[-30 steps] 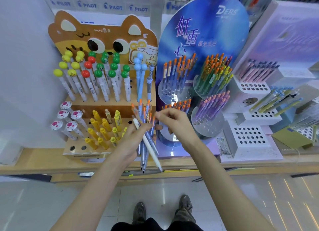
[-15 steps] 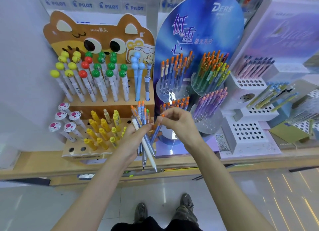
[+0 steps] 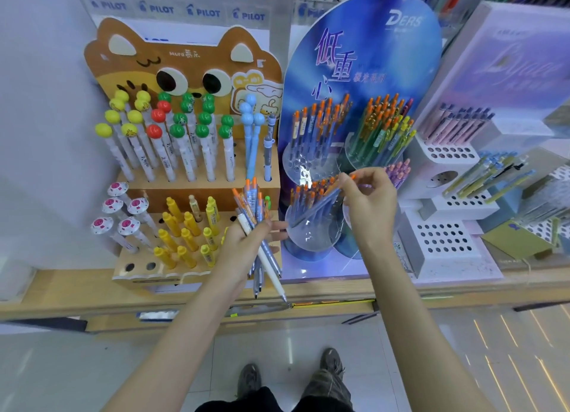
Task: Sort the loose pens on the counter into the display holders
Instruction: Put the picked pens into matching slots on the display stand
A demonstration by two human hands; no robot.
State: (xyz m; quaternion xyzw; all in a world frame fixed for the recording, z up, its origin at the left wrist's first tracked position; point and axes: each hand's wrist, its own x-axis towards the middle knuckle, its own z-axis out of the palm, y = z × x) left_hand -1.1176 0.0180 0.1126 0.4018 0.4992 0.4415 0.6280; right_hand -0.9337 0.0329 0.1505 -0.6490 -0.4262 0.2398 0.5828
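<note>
Right hand slanting one pen into the clear holder, left hand holding the rest.

My right hand pinches a blue pen near its orange cap. The pen slopes down and left, and its tip sits at the left rim of the lower clear holder, just beside my left fingertips. Orange-capped pens stand along the back of that holder, and the front of it toward me is bare plastic. My left hand is curled tight round a fanned bundle. The bundle's caps are up against the right edge of the cat stand, and its tips hang down over the front edge of the counter. The blue board rises close behind. A white holder sits just to the right of my right wrist. The gap between my hands is narrow, and open floor lies below the counter edge.
</note>
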